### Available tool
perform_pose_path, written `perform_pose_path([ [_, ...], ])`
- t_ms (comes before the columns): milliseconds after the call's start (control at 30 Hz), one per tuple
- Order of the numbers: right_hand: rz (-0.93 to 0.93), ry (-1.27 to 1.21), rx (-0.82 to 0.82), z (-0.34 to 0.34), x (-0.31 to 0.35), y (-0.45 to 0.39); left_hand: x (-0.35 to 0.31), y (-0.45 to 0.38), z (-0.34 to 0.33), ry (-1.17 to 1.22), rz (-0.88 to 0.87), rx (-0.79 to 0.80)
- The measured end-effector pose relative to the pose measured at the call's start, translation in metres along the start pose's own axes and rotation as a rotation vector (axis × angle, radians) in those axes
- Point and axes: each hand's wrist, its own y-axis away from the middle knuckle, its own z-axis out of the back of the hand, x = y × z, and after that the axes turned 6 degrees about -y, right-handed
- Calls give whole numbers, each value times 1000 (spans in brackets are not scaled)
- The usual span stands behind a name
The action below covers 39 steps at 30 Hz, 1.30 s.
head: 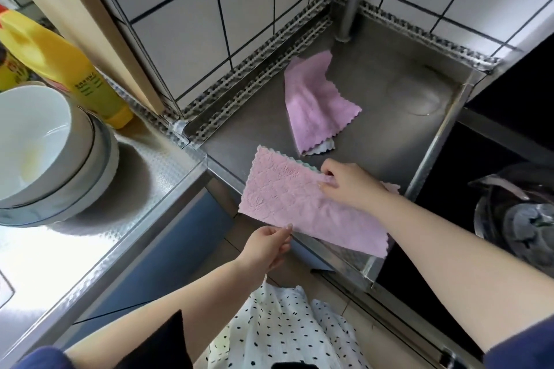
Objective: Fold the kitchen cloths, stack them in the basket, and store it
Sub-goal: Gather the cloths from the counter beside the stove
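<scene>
Left hand (271,244) pinches the near edge of the pink rectangular microfibre cloth (302,204) overhanging the steel counter's front lip (338,252); right hand (347,184) presses flat on it. Align edges before creasing. No basket is visible.

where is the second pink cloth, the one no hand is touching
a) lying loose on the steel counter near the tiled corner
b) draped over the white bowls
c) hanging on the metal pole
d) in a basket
a: the second pink cloth lies crumpled on the steel counter near the tiled corner, away from both hands.
</scene>
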Motion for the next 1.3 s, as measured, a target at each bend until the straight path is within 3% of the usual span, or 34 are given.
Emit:
perform_pose_path([
  [100, 42, -86, -48, 8, 0, 9, -2, 3, -2, 34, -35, -3],
  [267, 37, -440, -232, 23, -1, 23, -15, 12, -18, 126, -52, 102],
  [467, -59, -980, -381, 30, -14, 46, -54, 16, -39, 132, -215, 210],
  [567, -108, -1095, -499, 26, -27, 64, -77, 17, -51, 99, -350, 290],
  [733, -354, -1068, -613, -7, -46, 84, -87, 8, -58, -114, -396, 263],
  [900, -535, -1029, -464, -43, -57, 95, -73, -11, -56, -370, -301, 131],
  [1000, -472, -882, -435, -50, -55, 102, -66, -21, -53, -541, -331, 63],
  [1100, -380, -536, -457, -54, -53, 110, -63, -23, -49, -784, -439, -8],
  [1200, -185, -171, -414, -54, -49, 114, -59, -21, -35, -1195, -782, -97],
  [1300, -54, 37, -207, -57, -47, 117, -55, -23, -16, -1654, -1020, 97],
])
